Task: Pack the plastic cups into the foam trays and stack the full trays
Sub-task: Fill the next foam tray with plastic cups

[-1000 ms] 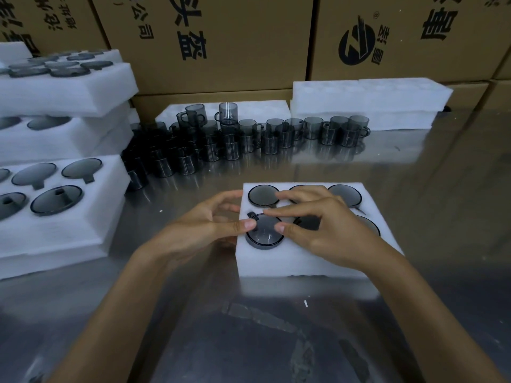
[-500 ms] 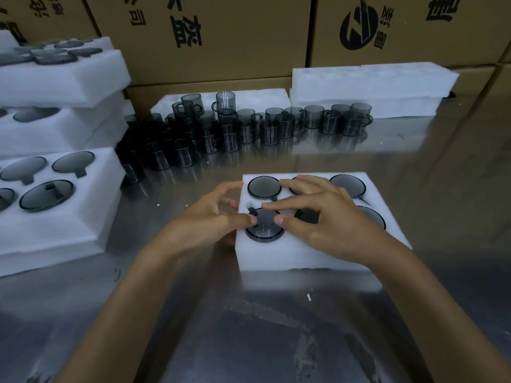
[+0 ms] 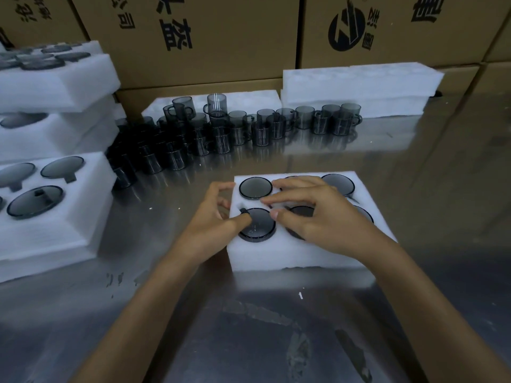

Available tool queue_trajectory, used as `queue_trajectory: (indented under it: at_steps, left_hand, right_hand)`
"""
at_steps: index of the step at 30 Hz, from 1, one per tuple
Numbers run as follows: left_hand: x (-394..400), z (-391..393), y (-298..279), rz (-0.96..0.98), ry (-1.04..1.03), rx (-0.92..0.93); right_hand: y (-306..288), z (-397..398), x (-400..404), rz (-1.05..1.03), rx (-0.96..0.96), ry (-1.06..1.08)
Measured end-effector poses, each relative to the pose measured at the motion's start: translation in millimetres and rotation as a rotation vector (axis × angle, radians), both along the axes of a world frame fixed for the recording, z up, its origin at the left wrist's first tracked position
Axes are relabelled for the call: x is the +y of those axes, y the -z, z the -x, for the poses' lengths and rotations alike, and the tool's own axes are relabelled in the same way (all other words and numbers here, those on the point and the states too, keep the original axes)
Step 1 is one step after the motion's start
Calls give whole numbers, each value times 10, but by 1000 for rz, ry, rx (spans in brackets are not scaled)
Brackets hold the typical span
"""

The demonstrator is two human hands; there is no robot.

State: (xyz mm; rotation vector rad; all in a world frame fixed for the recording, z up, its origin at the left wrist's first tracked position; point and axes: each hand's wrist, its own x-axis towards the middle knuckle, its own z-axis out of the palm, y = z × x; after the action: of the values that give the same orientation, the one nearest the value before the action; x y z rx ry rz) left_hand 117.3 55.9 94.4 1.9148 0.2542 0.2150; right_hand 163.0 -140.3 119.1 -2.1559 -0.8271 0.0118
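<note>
We find the foam tray [image 3: 293, 252] on the steel table [image 3: 414, 189], just ahead of the person; the cup under work [image 3: 257, 225] sits in the tray's near-left pocket, base up, its dark rim standing slightly proud of the foam; its long axis therefore runs vertical, mouth downward, and its handle [image 3: 243, 210] points toward 10 o'clock into the pocket's slot. The left hand [image 3: 213, 225] has its thumb pressed on the cup's base at 9 o'clock, its other fingers curled at the tray's left edge; the right hand [image 3: 318, 217] lies spread over the tray, fingertips on the foam beside the cup at 3 o'clock, gripping nothing.

Risks, in our judgement: uneven thumb pressure may tilt the cup and jam it against the pocket wall; a handle off its slot would tear or dent the foam; a cup left proud would make the tray stack unevenly on the filled trays [image 3: 55, 217] at 9 o'clock. Loose cups [image 3: 221, 128] stand at 12 o'clock, well apart; cartons [image 3: 235, 37] stand behind.
</note>
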Motion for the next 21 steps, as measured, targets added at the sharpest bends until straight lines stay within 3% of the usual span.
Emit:
queue_trajectory:
  at_steps: [2,5,7,10,12,14,18,21]
  left_hand:
    - [18,-2,-8,28,-15,58]
    - [42,6,-24,56,11,152]
    - [35,11,-27,77,36,142]
    - [-3,18,-6,50,17,120]
    - [-53,18,3,-87,-24,106]
    - [-99,27,10,-108,-55,91]
    - [-125,71,-18,62,5,-51]
    - [-118,51,-28,174,28,-186]
  right_hand:
    - [-80,-30,-77,-221,109,30]
    - [-138,-176,-329,-287,-12,276]
    - [-96,-295,-538,-201,-54,542]
    - [45,-417,-753,151,5,795]
    - [106,-429,-743,177,101,797]
    - [163,-458,-722,99,138,727]
    - [160,-471,-679,-351,347,601]
    - [193,-449,-621,-541,566,453]
